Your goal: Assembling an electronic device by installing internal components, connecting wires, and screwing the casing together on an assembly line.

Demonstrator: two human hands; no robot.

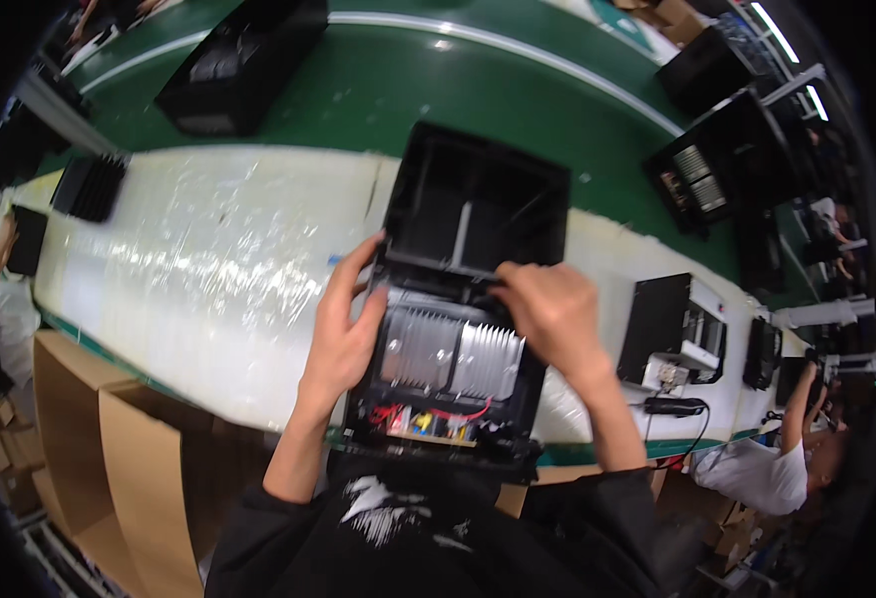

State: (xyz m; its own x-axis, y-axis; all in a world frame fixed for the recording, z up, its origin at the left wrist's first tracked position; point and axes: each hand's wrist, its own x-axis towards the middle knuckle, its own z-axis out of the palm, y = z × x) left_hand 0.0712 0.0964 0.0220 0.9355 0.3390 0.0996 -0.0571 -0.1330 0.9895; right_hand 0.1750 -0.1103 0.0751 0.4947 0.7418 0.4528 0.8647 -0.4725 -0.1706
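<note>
- A film-covered table (208, 249) stretches sideways.
- An open black case (428, 281) lies on it, reaching the near edge.
- The right hand (557, 314) curls at the case's middle; clamped or not, I cannot tell.
- The left hand (343, 334), thumb and forefinger apart, touches the case's left side.

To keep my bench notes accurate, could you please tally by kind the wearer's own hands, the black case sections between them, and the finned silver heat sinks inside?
Hands (left hand, right hand): 2
Black case sections (upper section, lower section): 2
Finned silver heat sinks: 2
Total: 6
</note>
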